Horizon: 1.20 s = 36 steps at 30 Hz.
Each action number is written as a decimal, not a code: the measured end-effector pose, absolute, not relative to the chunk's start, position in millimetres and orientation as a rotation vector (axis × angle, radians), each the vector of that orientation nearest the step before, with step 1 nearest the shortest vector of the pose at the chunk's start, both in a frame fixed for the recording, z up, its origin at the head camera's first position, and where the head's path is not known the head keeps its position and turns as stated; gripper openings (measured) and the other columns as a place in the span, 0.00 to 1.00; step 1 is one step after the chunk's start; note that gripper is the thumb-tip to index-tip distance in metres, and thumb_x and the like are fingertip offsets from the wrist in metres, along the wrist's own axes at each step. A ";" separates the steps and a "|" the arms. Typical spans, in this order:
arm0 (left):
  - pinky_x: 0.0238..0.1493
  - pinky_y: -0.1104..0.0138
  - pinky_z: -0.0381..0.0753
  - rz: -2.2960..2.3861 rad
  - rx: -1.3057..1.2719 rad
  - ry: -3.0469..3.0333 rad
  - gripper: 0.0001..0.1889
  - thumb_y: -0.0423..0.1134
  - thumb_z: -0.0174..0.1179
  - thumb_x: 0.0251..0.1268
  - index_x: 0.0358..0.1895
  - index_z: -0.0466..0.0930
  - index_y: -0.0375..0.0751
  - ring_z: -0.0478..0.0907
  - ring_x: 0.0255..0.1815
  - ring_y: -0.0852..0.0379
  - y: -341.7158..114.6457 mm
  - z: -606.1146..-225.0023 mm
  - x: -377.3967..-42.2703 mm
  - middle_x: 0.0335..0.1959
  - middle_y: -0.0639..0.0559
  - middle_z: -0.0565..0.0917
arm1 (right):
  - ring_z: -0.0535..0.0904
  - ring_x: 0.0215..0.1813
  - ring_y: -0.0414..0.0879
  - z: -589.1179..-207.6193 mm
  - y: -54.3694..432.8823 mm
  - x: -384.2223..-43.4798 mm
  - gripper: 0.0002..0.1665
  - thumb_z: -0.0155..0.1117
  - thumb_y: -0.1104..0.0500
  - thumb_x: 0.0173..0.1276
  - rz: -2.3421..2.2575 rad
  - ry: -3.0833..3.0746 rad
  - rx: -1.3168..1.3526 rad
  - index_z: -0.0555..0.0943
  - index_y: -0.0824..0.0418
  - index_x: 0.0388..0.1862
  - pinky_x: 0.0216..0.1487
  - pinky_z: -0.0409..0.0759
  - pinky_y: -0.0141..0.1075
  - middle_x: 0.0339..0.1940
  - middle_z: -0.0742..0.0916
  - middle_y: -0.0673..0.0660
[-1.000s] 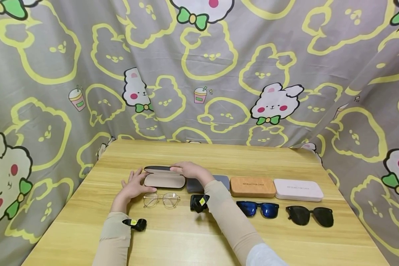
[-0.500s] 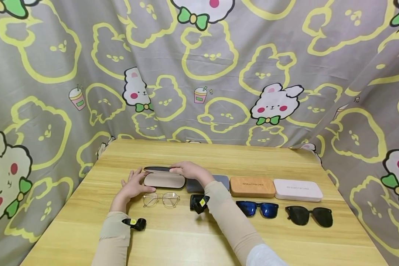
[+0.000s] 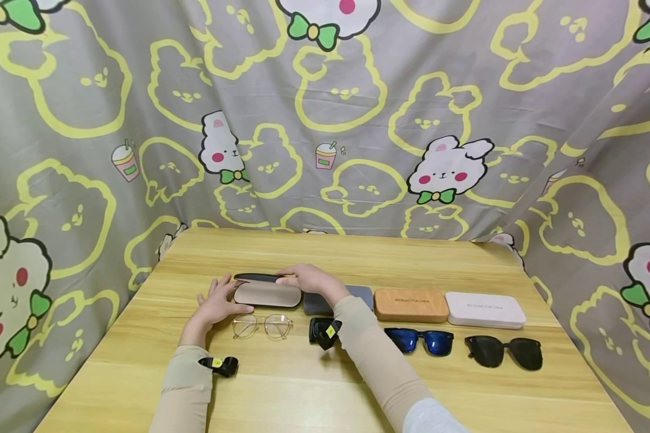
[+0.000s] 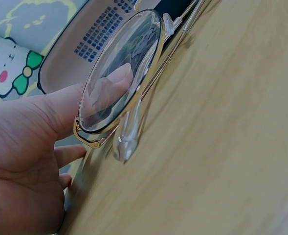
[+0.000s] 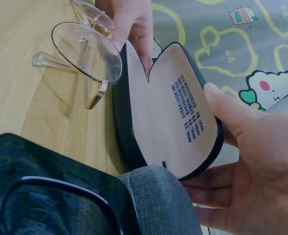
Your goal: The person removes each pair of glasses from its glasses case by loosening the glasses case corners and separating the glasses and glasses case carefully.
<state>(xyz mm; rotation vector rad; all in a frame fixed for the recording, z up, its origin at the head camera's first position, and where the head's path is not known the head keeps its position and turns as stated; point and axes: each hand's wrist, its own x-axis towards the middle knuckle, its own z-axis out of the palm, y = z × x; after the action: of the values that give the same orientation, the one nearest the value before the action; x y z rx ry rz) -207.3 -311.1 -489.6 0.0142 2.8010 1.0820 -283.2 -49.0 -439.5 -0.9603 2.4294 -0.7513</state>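
Note:
A glasses case point(image 3: 268, 295) with a black shell and pale pink lining stands partly open at the left of the row. My left hand point(image 3: 216, 304) grips its left end, thumb at the front. My right hand point(image 3: 311, 279) pinches the raised lid by its right end; in the right wrist view the thumb of the right hand point(image 5: 251, 152) lies on the lid's edge and the fingers are behind it. The lining point(image 5: 170, 112) carries printed blue text. Just in front of the case lie gold-rimmed eyeglasses point(image 3: 276, 325), whose lens point(image 4: 134, 58) partly covers the left thumb in the left wrist view.
To the right stand a grey-blue case point(image 3: 363, 297), an orange case point(image 3: 411, 305) and a white case point(image 3: 486, 309). Blue-lensed sunglasses point(image 3: 437, 343) and black sunglasses point(image 3: 525, 353) lie before them. Another dark pair of sunglasses point(image 5: 60, 181) is largely hidden by the right wrist in the head view.
The lid of the glasses case has tipped slightly lower and forward, with my right hand on it. My left hand and the eyeglasses have stayed in place.

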 end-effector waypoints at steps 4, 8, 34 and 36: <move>0.62 0.26 0.17 1.078 0.001 2.800 0.51 0.58 0.72 0.49 0.72 0.61 0.33 0.25 0.77 0.27 -310.4 -489.6 -207.0 0.79 0.31 0.42 | 0.66 0.75 0.52 -441.0 -48.8 -283.8 0.31 0.49 0.40 0.74 -0.739 2.437 -0.966 0.70 0.49 0.71 0.74 0.66 0.47 0.73 0.74 0.52; 0.62 0.27 0.16 1.080 -0.010 2.794 0.52 0.59 0.72 0.49 0.72 0.60 0.32 0.25 0.77 0.27 -310.2 -489.4 -206.7 0.79 0.31 0.42 | 0.66 0.75 0.52 -441.5 -49.0 -283.5 0.32 0.50 0.40 0.74 -0.714 2.448 -0.985 0.70 0.49 0.72 0.74 0.66 0.47 0.73 0.74 0.52; 0.63 0.29 0.14 1.167 -0.013 2.733 0.47 0.57 0.71 0.51 0.71 0.64 0.36 0.21 0.77 0.29 -312.6 -489.2 -207.3 0.79 0.31 0.40 | 0.71 0.71 0.48 -448.6 -49.6 -267.4 0.34 0.55 0.39 0.70 -0.554 2.549 -1.089 0.68 0.46 0.73 0.70 0.72 0.42 0.72 0.75 0.48; 0.63 0.29 0.14 1.171 -0.016 2.730 0.47 0.58 0.71 0.51 0.71 0.64 0.36 0.21 0.77 0.30 -312.1 -489.4 -207.9 0.79 0.32 0.40 | 0.71 0.71 0.48 -449.3 -49.5 -267.2 0.33 0.55 0.39 0.70 -0.559 2.560 -1.075 0.68 0.45 0.73 0.70 0.71 0.42 0.71 0.75 0.48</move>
<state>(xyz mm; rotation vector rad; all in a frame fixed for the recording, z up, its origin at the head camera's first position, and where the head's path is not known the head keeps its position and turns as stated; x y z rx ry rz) -207.9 -312.1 -489.4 -0.0157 2.7296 1.1715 -267.2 -49.5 -449.3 -1.0754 2.5602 -0.5593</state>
